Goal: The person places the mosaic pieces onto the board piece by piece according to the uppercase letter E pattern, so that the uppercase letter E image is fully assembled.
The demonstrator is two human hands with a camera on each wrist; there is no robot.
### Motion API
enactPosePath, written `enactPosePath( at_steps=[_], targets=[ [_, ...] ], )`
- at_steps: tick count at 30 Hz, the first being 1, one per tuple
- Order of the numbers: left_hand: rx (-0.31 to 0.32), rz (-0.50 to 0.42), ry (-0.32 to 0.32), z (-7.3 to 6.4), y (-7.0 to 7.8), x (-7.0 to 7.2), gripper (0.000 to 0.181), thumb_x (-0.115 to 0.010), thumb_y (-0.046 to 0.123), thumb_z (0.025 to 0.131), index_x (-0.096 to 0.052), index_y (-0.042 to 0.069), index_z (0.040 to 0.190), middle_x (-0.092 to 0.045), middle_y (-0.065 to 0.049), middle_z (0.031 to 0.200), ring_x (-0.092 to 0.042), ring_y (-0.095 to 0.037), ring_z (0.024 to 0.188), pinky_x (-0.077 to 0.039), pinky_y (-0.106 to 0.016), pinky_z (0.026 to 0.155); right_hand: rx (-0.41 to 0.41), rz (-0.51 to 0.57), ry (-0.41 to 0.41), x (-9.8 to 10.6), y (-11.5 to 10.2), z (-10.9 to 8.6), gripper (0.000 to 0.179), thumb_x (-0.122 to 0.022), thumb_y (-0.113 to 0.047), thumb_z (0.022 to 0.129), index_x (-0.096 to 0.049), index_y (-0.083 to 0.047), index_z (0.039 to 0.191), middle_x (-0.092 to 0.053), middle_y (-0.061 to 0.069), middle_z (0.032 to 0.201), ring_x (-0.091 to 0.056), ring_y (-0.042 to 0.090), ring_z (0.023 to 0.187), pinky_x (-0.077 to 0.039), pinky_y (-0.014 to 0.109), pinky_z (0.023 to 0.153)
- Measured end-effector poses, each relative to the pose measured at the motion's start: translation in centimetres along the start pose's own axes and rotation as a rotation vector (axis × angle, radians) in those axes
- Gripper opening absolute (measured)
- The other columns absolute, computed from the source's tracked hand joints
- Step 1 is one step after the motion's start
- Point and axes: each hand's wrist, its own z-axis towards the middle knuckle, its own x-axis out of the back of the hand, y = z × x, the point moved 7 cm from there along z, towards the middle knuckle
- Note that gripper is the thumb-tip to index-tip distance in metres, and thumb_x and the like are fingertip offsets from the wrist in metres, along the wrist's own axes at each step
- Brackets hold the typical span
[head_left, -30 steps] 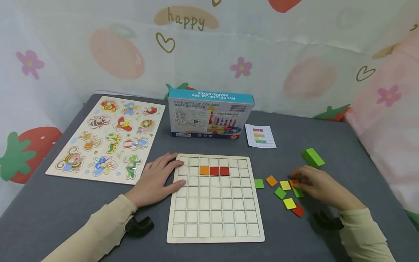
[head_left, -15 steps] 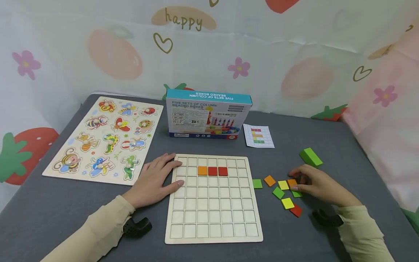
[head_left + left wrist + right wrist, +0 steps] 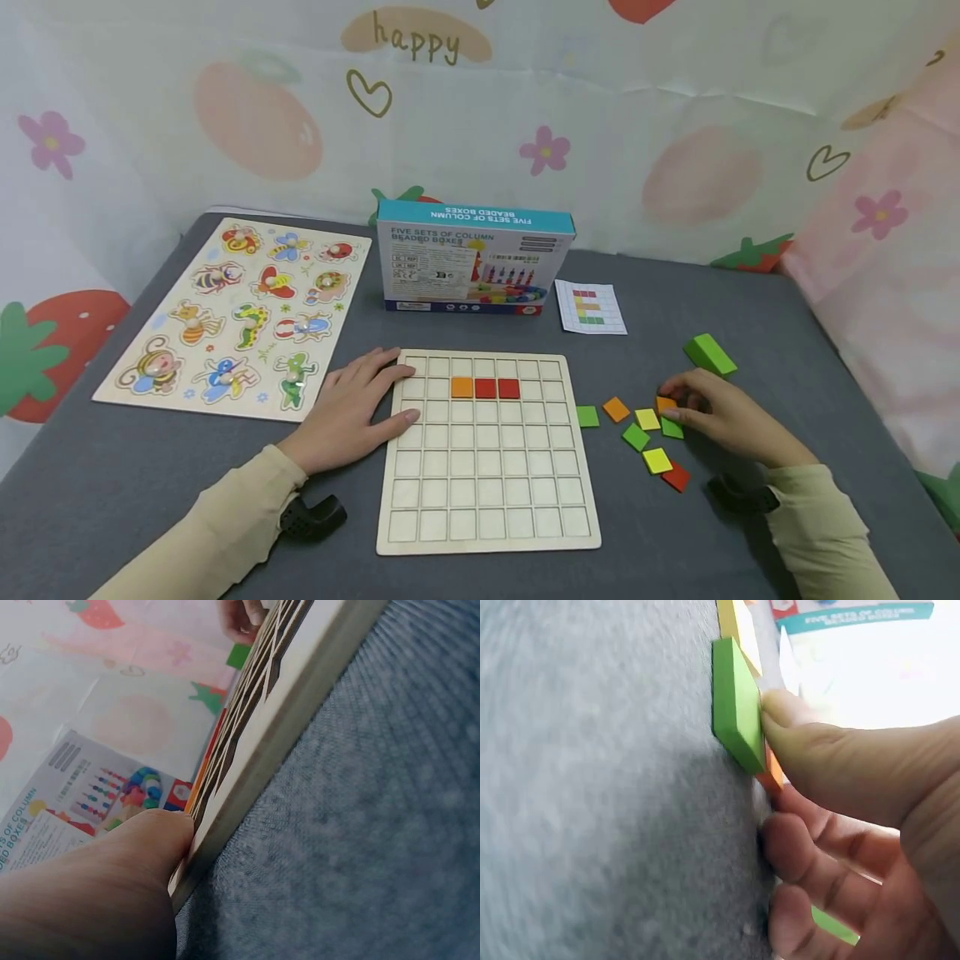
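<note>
My left hand (image 3: 352,412) rests at the left edge of the pale wooden grid board (image 3: 491,492), its thumb (image 3: 161,832) on the board's rim. In the board's second row sit an orange tile (image 3: 462,387) and two red tiles (image 3: 485,388). Right of the board, my right hand (image 3: 727,417) pinches another orange tile (image 3: 666,404) between thumb and index finger, mostly covered by them. A green tile (image 3: 737,705) lies just below it, close to the thumb. Around them lie a yellow tile (image 3: 647,419), a loose orange tile (image 3: 616,409) and several others.
A green block (image 3: 709,355) lies beyond my right hand. Behind the board stand a beaded-toy box (image 3: 472,267) and a printed pattern card (image 3: 591,321). An insect puzzle board (image 3: 240,317) lies at the left. Patterned cloth hangs behind the table.
My right fingers have closed on the orange tile and shifted it slightly away from the green tile, which now shows more. My left hand stays at the board's edge.
</note>
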Motion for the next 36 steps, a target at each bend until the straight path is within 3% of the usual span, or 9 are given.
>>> enactPosePath(
  at_steps=[8,16,25,31,36],
  targets=[
    [0.001,0.001,0.006,0.0,0.1,0.2,0.062,-0.056,0.054,0.091,-0.045,0.018,0.141,-0.029,-0.011,0.154,-0.021,-0.033,0.144,-0.021,-0.058,0.106,-0.004,-0.01,-0.013,0.1,0.0,0.0,0.016,-0.062,-0.024,0.095,-0.064,-0.019,0.109,-0.056,-0.007,0.075,-0.05,0.003,0.064,-0.042,0.023,0.059],
    [-0.005,0.006,0.014,-0.1,0.1,0.1,0.062,-0.056,0.054,0.092,-0.045,0.019,0.141,-0.029,-0.011,0.154,-0.022,-0.033,0.144,-0.021,-0.057,0.106,0.022,0.05,-0.04,0.2,0.2,-0.5,0.02,-0.064,-0.019,0.093,-0.064,-0.015,0.112,-0.063,-0.005,0.099,-0.056,0.002,0.076,-0.048,0.022,0.065],
    [-0.006,0.002,0.01,0.0,0.1,0.0,0.062,-0.055,0.054,0.092,-0.046,0.019,0.141,-0.029,-0.01,0.155,-0.021,-0.032,0.144,-0.021,-0.057,0.106,-0.006,0.072,-0.088,0.4,0.7,-1.4,0.028,-0.075,-0.026,0.083,-0.06,-0.012,0.103,-0.056,-0.002,0.089,-0.049,0.005,0.068,-0.045,0.023,0.059],
    [-0.006,0.003,0.008,0.0,0.2,0.1,0.062,-0.055,0.054,0.092,-0.046,0.018,0.141,-0.029,-0.011,0.155,-0.022,-0.032,0.144,-0.021,-0.057,0.106,0.082,0.098,-0.133,0.4,0.6,-2.1,0.039,-0.074,-0.022,0.084,-0.058,-0.014,0.119,-0.053,-0.001,0.11,-0.048,0.008,0.076,-0.046,0.021,0.062],
    [-0.007,-0.001,0.011,-0.1,0.3,0.3,0.062,-0.056,0.053,0.092,-0.045,0.018,0.141,-0.029,-0.011,0.154,-0.022,-0.033,0.144,-0.021,-0.057,0.106,0.198,0.111,-0.174,0.3,-0.6,-2.3,0.037,-0.068,-0.011,0.089,-0.056,-0.012,0.123,-0.052,-0.001,0.11,-0.047,0.007,0.076,-0.045,0.021,0.063]
  ],
)
